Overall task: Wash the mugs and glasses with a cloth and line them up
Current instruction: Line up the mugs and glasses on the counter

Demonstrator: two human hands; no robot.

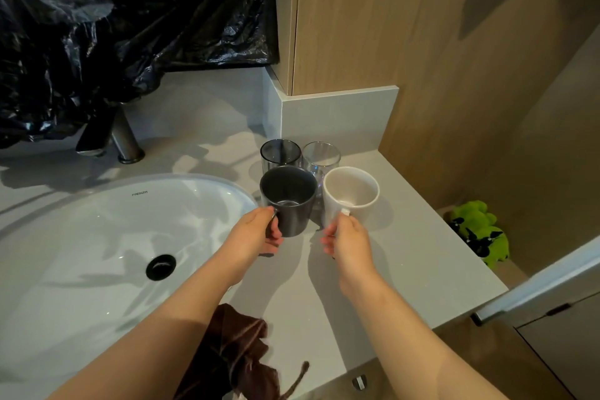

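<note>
The sink [81, 253] lies at the left, with the brown cloth [237, 351] bunched at the desk's [406, 253] front edge. The left hand [256, 230] grips the grey mug [289, 201] by its handle; the right hand [347, 237] pinches the white mug's [350, 195] handle. Both mugs sit side by side in front of a smoky glass [280, 153] and a clear glass [321, 156]. This looks like picking up or lining up; I cannot tell which. If unwashed, a mug next goes to the sink, freeing a hand for the cloth.

- White sink [97, 237] with a black drain [160, 266], set in a grey counter [406, 253].
- Tap [125, 136] behind the sink.
- Black plastic [113, 26] above the tap.
- Green toy [477, 230] right of the counter.
</note>
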